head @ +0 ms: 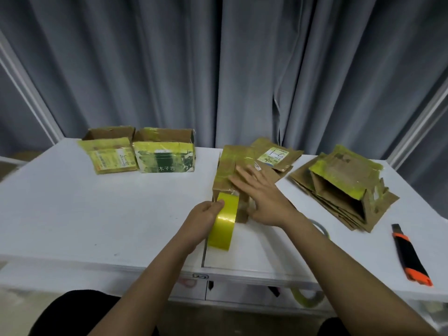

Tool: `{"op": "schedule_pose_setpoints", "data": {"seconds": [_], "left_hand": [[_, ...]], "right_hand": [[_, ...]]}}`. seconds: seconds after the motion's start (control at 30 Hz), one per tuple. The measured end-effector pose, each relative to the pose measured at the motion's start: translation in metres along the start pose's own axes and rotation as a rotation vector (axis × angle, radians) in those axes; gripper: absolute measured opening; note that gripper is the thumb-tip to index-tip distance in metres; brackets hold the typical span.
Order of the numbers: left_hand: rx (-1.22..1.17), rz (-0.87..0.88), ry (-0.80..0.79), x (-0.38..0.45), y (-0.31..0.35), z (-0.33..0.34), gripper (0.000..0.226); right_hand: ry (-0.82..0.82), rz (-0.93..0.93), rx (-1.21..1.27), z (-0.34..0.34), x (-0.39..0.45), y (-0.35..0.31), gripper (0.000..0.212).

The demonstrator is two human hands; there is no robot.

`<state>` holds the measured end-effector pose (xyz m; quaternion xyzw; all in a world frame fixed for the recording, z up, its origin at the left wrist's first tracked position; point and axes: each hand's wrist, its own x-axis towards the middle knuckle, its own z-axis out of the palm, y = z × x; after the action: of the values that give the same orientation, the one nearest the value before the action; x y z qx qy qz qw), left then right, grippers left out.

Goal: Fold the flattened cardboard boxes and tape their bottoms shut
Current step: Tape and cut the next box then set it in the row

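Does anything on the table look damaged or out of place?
Yes. The flattened boxes in the pile on the right have torn, ragged edges and old yellow tape. The utility knife lies close to the table's front edge.

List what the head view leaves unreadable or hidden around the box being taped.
- Box top seam: covered by the flat right hand, so the flaps' closure can't be judged.
- Tape roll free end: hidden behind the roll and the left hand holding it.
- Second roll: mostly behind the right forearm.
- Label on the flat cardboard: writing too small.
- Knife blade: not discernible.
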<state>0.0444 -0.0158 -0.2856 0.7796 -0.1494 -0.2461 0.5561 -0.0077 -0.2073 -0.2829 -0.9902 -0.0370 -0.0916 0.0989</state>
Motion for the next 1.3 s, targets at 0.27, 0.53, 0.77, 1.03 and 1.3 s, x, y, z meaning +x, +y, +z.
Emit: {"op": "schedule_pose_setpoints", "data": {"seconds": [0.27,0.53,0.77,1.03,1.3], "left_hand": [[0.063,0.113,0.058,0.0,-0.002,-0.005,0.044],[0.225,-0.096,0.078,0.011,-0.031,-0.01,0.055],[0.424,0.064,0.118,0.022,-0.013,-0.016,0.045],[0.387,0.32,-0.04,0.045,-0.005,-0.013,0.064],[0.261,0.294,-0.024,0.046,-0.009,-0.005,0.068]], "right_hand": [[-0.139,-0.029,-0.135,0.002,0.029,0.008,0.08],[-0.191,0.058,-0.07,0.007,0.039,0.008,0.08],[-0.142,0.08,0.096,0.008,0.035,0.012,0.097],[0.072,0.244,0.383,0.012,0.003,0.01,0.098],[0.198,0.999,0.075,0.051,-0.103,0.057,0.032]]}}
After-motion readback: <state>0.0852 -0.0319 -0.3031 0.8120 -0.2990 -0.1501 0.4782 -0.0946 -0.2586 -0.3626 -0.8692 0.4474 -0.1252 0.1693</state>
